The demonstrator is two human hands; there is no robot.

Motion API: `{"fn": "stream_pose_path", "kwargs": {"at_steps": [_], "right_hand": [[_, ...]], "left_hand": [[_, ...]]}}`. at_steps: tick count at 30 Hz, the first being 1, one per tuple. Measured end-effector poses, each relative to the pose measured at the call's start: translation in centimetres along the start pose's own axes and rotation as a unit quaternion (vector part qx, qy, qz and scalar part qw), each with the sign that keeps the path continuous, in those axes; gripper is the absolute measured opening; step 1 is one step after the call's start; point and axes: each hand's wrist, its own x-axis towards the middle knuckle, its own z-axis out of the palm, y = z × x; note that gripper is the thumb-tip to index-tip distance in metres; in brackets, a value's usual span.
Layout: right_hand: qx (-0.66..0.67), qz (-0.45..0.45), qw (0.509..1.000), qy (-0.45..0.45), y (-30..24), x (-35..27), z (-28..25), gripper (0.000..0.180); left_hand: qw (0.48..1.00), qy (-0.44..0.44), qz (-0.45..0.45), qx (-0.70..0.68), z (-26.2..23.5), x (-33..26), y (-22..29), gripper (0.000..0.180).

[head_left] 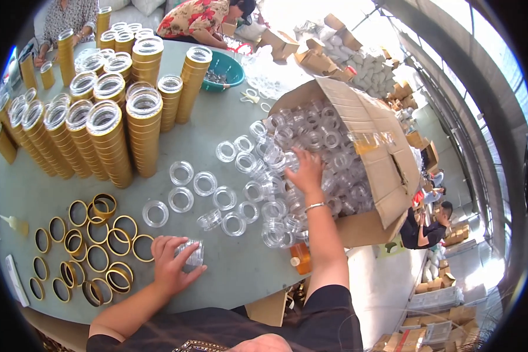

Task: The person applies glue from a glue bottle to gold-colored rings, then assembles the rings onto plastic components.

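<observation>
Near the table's front edge, my left hand (171, 267) is closed round a short stack of clear plastic rings (193, 253). My right hand (307, 171) reaches into the pile at the mouth of the cardboard box (376, 149), thumb and index finger on a clear plastic ring (287, 159); its other fingers are partly hidden. Several more clear rings (181, 199) lie loose on the table between my hands and the tall stacks. Thin gold-edged rings (97, 258) are scattered to the left of my left hand.
Tall gold stacks topped with clear rings (106, 138) stand at the back left. Behind them is a teal basin (224, 70). A small glue bottle (14, 224) lies at the left edge, an orange container (300, 258) near the box. Two people work across the table.
</observation>
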Motion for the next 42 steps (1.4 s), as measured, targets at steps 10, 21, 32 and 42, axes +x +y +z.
{"fn": "stream_pose_path", "kwargs": {"at_steps": [10, 21, 32, 42], "right_hand": [[0.199, -0.051, 0.978, 0.048, -1.7, -5.6, -4.5, 0.077], [-0.002, 0.379, 0.924, 0.051, 6.8, -10.5, 4.2, 0.061], [0.249, 0.234, 0.930, 0.139, -2.7, -9.5, 4.8, 0.052], [0.135, 0.376, 0.896, 0.192, 9.6, -16.4, 4.0, 0.072]], "left_hand": [[0.999, 0.030, -0.002, 0.023, -0.8, -1.3, 0.0, 0.063], [0.997, 0.032, 0.006, 0.073, 0.3, -1.7, 0.8, 0.069], [0.951, -0.078, 0.264, 0.141, 3.9, -5.2, 3.8, 0.060], [0.911, -0.231, 0.340, 0.039, 10.3, -3.4, 6.9, 0.064]]}}
